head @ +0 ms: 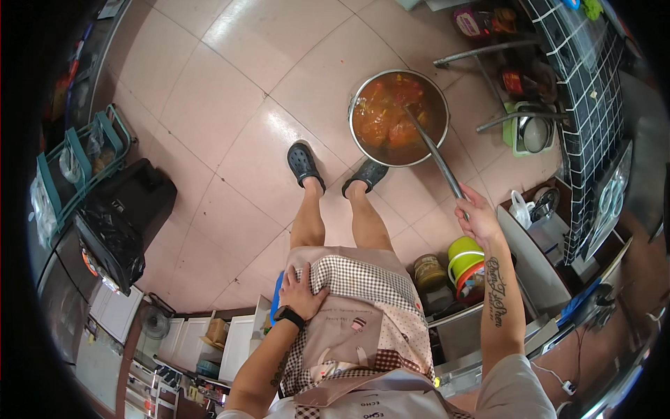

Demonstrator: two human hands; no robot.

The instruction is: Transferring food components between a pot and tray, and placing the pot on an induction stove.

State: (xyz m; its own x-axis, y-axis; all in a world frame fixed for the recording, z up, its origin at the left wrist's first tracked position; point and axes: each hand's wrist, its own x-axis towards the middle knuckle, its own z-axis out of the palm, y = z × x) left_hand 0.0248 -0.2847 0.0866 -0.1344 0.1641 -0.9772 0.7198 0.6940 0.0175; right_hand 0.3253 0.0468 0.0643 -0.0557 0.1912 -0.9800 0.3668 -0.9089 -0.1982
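A round metal pot (402, 118) of reddish-orange soup or stew stands on the tiled floor, just in front of my right foot. My right hand (477, 216) grips the upper end of a long metal handle (439, 160), likely a ladle's, whose lower end dips into the broth. The submerged part is hidden. My left hand (303, 293), with a dark watch (289, 317) on its wrist, rests flat with fingers spread on the checked apron (361, 280) over my lap.
On the left stand a black trash bin (141, 196) and a teal rack (84, 157). To the right are metal stand legs (487, 52), dark bottles (481, 22), a yellow-green bucket (463, 256) and an open drawer (534, 246). Black clogs (303, 163) are on my feet.
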